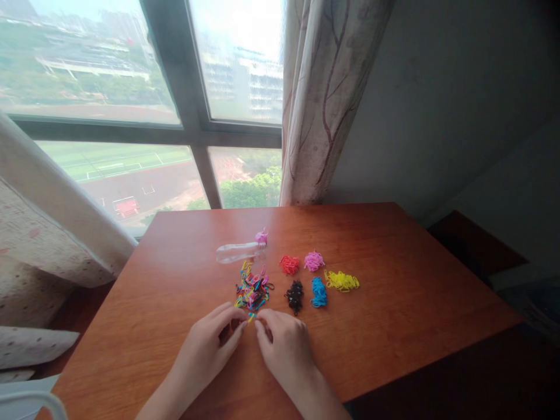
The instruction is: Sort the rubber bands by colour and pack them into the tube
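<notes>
Sorting seems underway: left hand (pixel 210 341) and right hand (pixel 282 344) pinch one small band together, just nearer than the mixed pile (pixel 252 290); next, judging its colour, matching it among sorted heaps right of that pile

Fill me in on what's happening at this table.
A person sits at a wooden table by a window. Both hands, left hand and right hand, meet at the near edge of a mixed pile of small rubber bands and pinch at a band between the fingertips. To its right lie sorted heaps: red, pink, yellow, black and blue. A clear bottle lies on its side behind the pile.
</notes>
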The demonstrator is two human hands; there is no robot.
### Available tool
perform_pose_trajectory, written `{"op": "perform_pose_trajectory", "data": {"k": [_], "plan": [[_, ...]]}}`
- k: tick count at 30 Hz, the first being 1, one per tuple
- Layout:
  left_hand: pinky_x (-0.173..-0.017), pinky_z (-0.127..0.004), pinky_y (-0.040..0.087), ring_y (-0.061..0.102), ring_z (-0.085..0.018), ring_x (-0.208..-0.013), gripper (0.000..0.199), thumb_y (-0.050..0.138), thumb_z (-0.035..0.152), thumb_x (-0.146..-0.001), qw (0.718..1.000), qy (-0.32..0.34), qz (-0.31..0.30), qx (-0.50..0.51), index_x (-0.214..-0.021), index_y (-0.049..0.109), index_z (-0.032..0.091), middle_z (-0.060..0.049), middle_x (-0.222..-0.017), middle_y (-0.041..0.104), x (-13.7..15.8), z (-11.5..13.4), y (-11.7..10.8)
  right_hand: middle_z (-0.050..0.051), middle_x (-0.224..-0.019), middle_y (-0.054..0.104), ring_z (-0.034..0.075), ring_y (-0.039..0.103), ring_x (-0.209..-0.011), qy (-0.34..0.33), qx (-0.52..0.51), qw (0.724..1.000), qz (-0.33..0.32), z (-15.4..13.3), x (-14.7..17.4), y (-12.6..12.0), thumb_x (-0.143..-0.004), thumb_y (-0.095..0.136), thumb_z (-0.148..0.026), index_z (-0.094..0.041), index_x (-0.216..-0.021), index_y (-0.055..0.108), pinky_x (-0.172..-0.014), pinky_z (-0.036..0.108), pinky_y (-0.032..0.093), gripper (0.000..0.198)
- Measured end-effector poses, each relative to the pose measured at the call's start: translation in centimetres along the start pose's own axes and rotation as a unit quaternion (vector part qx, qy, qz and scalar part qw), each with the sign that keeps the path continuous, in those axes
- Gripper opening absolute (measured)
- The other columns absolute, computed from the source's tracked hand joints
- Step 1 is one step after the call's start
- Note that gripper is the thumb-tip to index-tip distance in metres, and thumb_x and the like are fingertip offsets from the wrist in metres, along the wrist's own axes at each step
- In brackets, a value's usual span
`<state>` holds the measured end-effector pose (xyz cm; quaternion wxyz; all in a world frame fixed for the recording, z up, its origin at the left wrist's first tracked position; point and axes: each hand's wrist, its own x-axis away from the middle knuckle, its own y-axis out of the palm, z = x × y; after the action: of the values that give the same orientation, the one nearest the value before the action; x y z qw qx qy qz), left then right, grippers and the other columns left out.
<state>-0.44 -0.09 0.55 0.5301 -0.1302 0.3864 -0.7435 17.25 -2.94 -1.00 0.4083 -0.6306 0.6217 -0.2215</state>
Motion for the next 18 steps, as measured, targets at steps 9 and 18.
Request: {"op": "perform_pose_trajectory", "data": {"k": [9, 18], "plan": [[-0.061, -0.021, 0.048, 0.059, -0.012, -0.062, 0.013, 0.052, 0.020, -0.089, 1.000, 0.000, -0.006, -0.002, -0.085, 0.065, 0.021, 0.001, -0.073, 0.063, 0.06, -0.11, 0.07, -0.002, -0.072, 0.068, 0.016, 0.063, -0.065, 0.004, 0.004, 1.000, 0.002, -0.10, 0.18, -0.05, -0.086, 0.058, -0.018, -0.024, -0.103, 0.062, -0.059, 0.024, 0.033, 0.019], [-0.062, -0.021, 0.048, 0.059, -0.012, -0.064, 0.014, 0.051, 0.021, -0.091, 1.000, 0.006, -0.019, 0.008, -0.087, 0.064, 0.021, 0.001, -0.075, 0.063, 0.07, -0.24, 0.21, -0.002, -0.071, 0.068, 0.015, 0.064, -0.066, -0.002, 0.002, 1.000, 0.012, 0.06, 0.03, 0.11, -0.087, 0.055, -0.016, -0.023, -0.083, 0.061, -0.059, 0.023, 0.032, 0.010]]}}
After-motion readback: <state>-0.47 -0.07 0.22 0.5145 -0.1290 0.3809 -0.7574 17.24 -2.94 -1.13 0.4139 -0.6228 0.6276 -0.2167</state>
